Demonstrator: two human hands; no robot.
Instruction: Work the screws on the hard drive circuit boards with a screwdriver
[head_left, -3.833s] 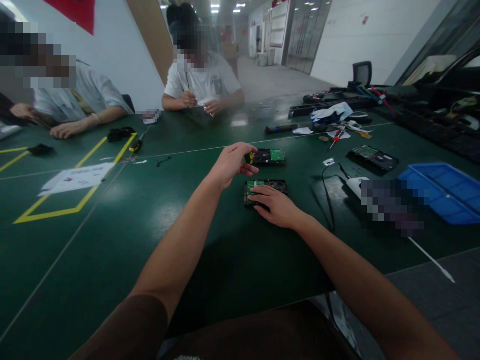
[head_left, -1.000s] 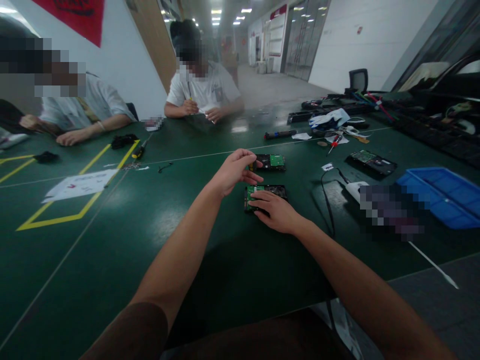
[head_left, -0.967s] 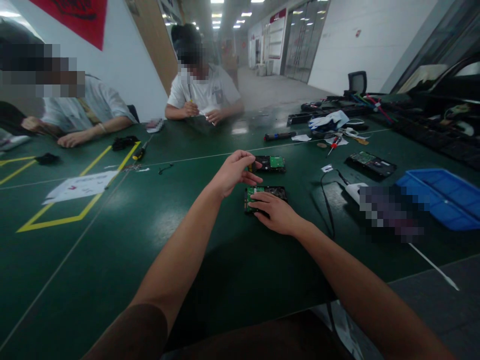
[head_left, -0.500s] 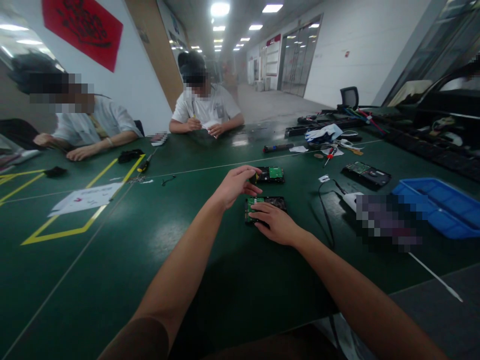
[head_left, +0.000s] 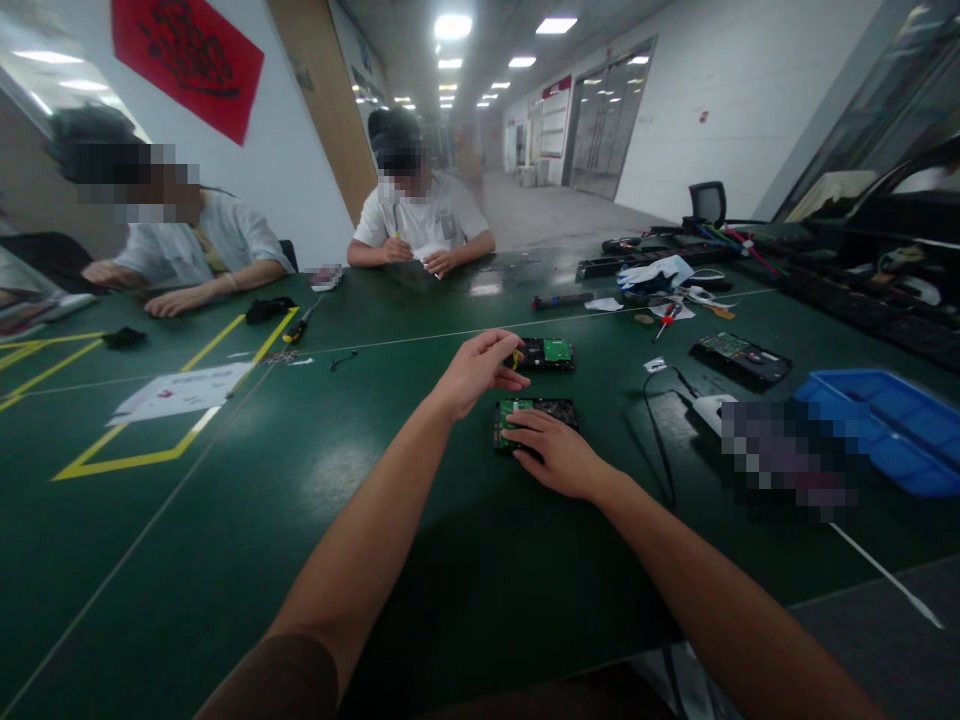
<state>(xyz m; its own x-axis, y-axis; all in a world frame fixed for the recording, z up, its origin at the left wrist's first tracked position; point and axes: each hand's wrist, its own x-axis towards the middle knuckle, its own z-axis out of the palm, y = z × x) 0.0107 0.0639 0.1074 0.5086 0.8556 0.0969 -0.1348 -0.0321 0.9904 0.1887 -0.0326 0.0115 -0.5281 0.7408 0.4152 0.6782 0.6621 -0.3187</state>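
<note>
A hard drive [head_left: 559, 410] lies on the green table with its green circuit board facing up. Across its top rest the outstretched fingers of my right hand [head_left: 559, 452], thumb by the near edge. My left hand [head_left: 484, 372] is raised just beyond its left side, with thumb and fingers curled together. A small yellow and dark thing [head_left: 518, 357] shows at those fingertips, mostly hidden by them, so its kind is unclear. Behind it lies a second hard drive [head_left: 556, 353], board side up and partly covered by my left hand.
To the right are another hard drive [head_left: 741, 360], a blue tray [head_left: 892, 430] and a blurred-out device with a cable. Gloves [head_left: 656, 272] and a red screwdriver [head_left: 666, 322] lie farther back. A yellow-black screwdriver [head_left: 300, 325] is at left. Two people sit across the table.
The view has shifted slightly, moving the whole scene a little to the right. Both hands keep nearly the same places by the near hard drive.
</note>
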